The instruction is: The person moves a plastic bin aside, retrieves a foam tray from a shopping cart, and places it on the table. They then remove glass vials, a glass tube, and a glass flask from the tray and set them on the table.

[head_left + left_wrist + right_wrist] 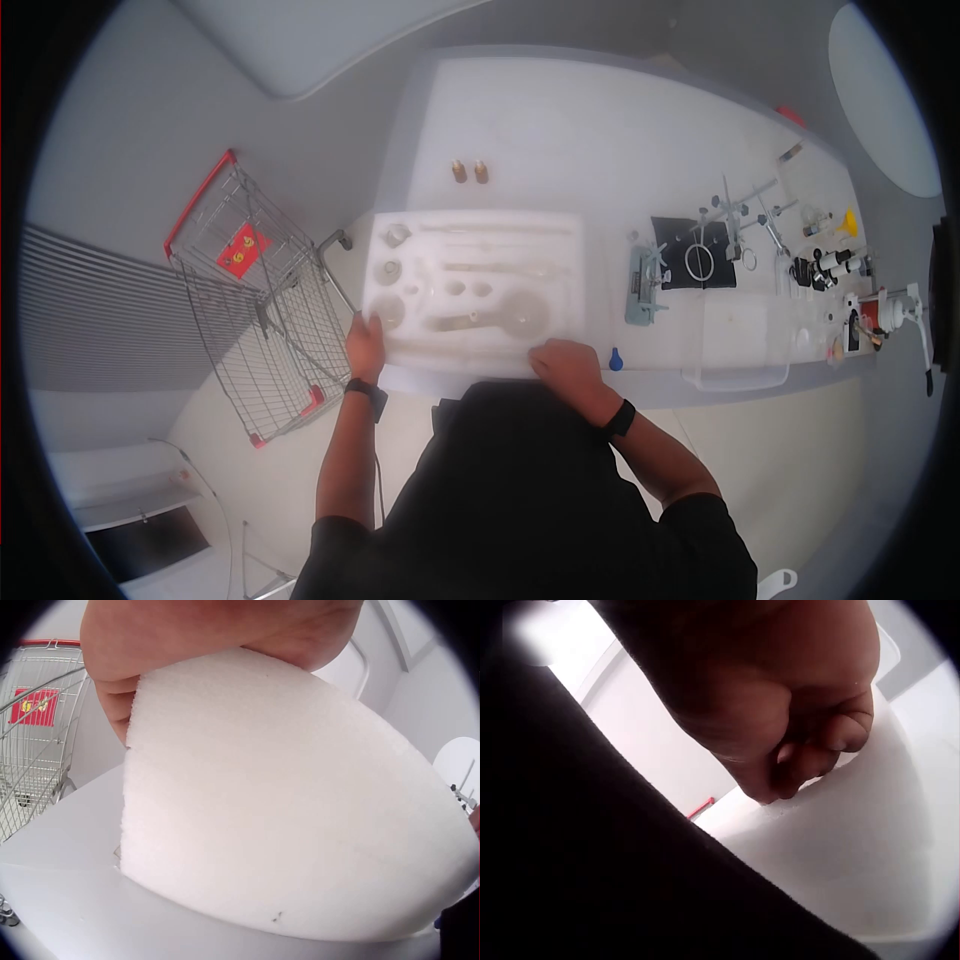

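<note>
A thick white foam tray (572, 300) with round and long shaped recesses lies at the table's front edge; pale, clear pieces show in some of them. At its front left corner my left hand (366, 348) grips the foam, fingers bent over the left side in the left wrist view, where the tall front face (262, 810) fills the middle. My right hand (572, 372) holds the front edge near the right corner. Seen from the right wrist, the fingers (817, 757) are curled at the foam's upper edge.
Two small brown bottles (460, 172) stand behind the tray. To the right are a grey-blue device (641, 287), a black mat (680, 275), clamp stands (733, 225), a microscope (828, 268), a clear bin (740, 375) and a blue rubber bulb (616, 359). A shopping cart (215, 305) stands left.
</note>
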`<action>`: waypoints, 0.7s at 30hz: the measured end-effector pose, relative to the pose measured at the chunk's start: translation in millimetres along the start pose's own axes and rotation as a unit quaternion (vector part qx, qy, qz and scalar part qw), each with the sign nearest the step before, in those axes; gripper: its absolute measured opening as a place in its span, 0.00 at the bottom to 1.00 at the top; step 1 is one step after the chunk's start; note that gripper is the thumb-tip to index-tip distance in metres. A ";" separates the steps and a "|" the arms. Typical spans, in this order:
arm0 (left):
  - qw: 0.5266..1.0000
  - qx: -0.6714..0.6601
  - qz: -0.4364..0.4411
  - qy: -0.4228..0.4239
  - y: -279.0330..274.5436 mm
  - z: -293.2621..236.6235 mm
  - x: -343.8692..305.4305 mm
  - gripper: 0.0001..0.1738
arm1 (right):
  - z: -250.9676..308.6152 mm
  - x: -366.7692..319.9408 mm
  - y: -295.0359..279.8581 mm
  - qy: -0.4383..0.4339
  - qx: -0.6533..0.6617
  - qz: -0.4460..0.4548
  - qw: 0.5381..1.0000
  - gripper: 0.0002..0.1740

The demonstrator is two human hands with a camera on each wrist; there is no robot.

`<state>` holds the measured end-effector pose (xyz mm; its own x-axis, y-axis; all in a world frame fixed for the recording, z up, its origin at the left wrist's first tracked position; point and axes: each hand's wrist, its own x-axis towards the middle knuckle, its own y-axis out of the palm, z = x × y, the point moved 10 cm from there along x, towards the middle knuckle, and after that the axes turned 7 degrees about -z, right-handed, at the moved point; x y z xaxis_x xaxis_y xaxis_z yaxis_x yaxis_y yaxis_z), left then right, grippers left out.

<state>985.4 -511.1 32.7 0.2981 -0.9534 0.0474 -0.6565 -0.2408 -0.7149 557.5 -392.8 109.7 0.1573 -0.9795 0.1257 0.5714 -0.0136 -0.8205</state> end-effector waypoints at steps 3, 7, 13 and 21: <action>1.000 0.001 -0.001 -0.001 0.1 1.5 -2.4 0.26 | 2.4 2.5 11.1 -0.027 -0.045 0.011 0.999 0.08; 1.000 0.001 -0.006 -0.003 1.0 3.3 -1.3 0.26 | 11.1 10.0 22.9 -0.100 -0.087 0.015 0.991 0.06; 0.999 0.025 -0.006 -0.023 0.4 4.7 -0.2 0.26 | 19.6 30.7 56.5 -0.110 -0.199 0.158 0.961 0.06; 0.998 -0.001 0.041 -0.048 12.6 33.0 14.3 0.27 | 12.9 27.3 61.4 -0.088 -0.198 0.145 0.966 0.07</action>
<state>1004.3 -521.8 1.4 0.3079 -0.9482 -0.0779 -0.6823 -0.1630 -0.7127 607.3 -417.7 69.9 0.4178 -0.9052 -0.0771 0.1360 0.1463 -0.9798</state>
